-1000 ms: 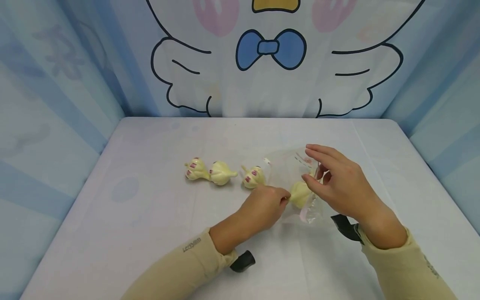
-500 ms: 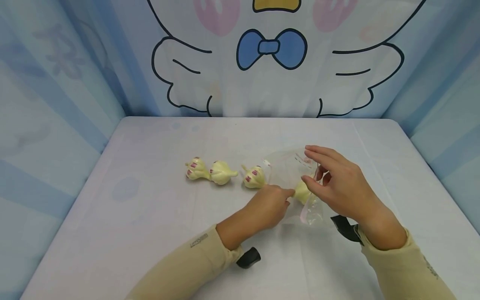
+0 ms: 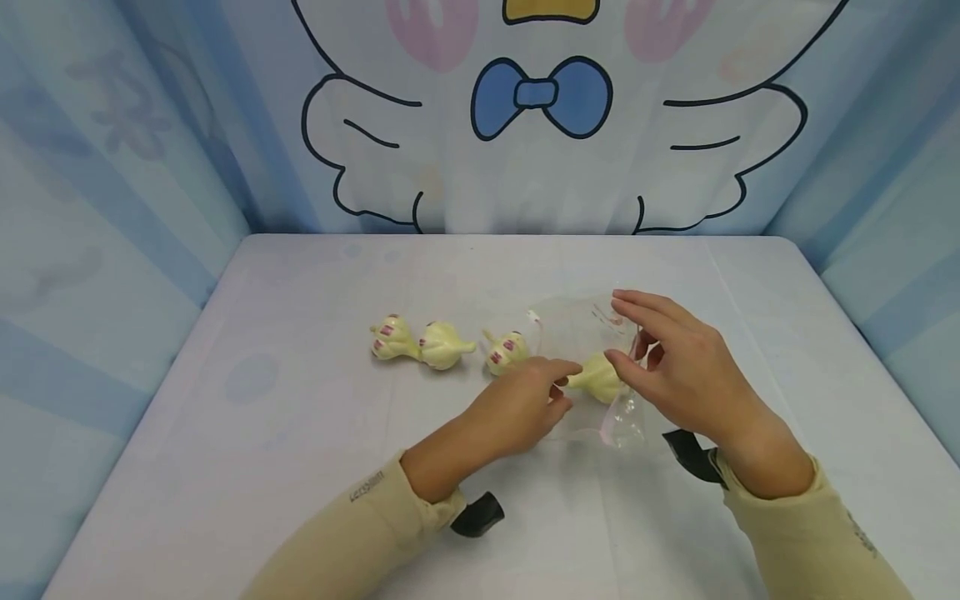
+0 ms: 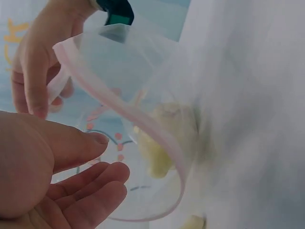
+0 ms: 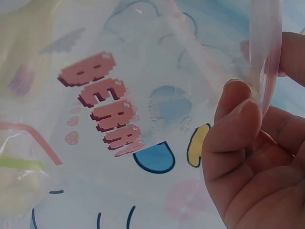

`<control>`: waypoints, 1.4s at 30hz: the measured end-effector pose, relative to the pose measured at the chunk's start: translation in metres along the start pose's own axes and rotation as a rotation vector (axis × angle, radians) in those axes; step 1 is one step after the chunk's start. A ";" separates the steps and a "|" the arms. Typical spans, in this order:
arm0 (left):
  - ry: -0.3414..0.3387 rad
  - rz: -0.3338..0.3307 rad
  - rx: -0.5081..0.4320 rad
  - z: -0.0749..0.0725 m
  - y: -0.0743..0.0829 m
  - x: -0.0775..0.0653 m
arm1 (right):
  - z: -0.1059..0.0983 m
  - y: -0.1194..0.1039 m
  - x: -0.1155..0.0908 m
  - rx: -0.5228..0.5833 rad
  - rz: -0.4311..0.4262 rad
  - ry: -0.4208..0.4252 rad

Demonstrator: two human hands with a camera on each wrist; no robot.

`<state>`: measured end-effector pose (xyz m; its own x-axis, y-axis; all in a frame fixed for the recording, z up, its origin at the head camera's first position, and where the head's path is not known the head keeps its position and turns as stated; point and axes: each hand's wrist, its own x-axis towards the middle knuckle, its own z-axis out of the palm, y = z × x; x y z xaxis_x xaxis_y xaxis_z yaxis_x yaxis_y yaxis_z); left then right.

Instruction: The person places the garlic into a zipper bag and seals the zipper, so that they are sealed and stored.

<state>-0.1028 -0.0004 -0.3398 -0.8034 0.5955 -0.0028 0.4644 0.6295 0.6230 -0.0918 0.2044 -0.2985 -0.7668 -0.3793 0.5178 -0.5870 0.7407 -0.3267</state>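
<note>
A clear plastic zip bag with pink edging and red "BERRY" lettering stands on the table. My right hand pinches its upper edge between thumb and fingers. A pale yellow garlic bulb lies within the bag, seen partly through the film and partly through the mouth in the left wrist view. My left hand is at the bag's left side by the mouth, index finger extended close to the bulb. Nothing shows between the left thumb and fingers.
Left of the bag sits a garlic bulb with purple marks. Farther left, another marked bulb touches a plainer bulb. The white table meets a printed curtain at the back.
My left hand went in toward the garlic bulb, its index finger pointing at it, then drew back left. The bulb in the bag shifted slightly. My right hand stayed in place.
</note>
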 end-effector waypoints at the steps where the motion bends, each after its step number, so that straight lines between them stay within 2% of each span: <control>1: 0.014 0.001 0.003 -0.003 -0.001 -0.003 | 0.000 0.000 0.000 -0.001 0.008 -0.004; 6: 0.078 -0.014 0.007 -0.017 -0.011 -0.015 | -0.002 -0.001 0.000 -0.019 0.039 -0.024; 13: 0.139 -0.087 -0.015 -0.032 -0.027 -0.021 | -0.003 0.002 0.000 -0.022 0.022 -0.009; 16: 0.159 -0.091 -0.014 -0.034 -0.032 -0.022 | -0.004 0.001 0.000 -0.023 0.030 -0.013; 21: 0.174 -0.093 -0.016 -0.036 -0.041 -0.021 | -0.005 0.001 0.000 -0.031 0.050 -0.021; 28: 0.141 -0.164 -0.011 -0.033 -0.050 -0.015 | -0.007 0.003 -0.001 -0.033 0.050 -0.010; 33: 0.124 -0.173 -0.001 -0.028 -0.052 -0.008 | -0.008 0.005 -0.001 -0.036 0.057 -0.003; 42: 0.124 -0.188 0.094 -0.020 -0.054 0.000 | -0.008 0.006 -0.002 -0.030 0.065 -0.008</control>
<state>-0.1350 -0.0441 -0.3576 -0.9158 0.4015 -0.0126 0.3304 0.7706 0.5450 -0.0913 0.2141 -0.2954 -0.8052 -0.3342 0.4899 -0.5279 0.7804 -0.3353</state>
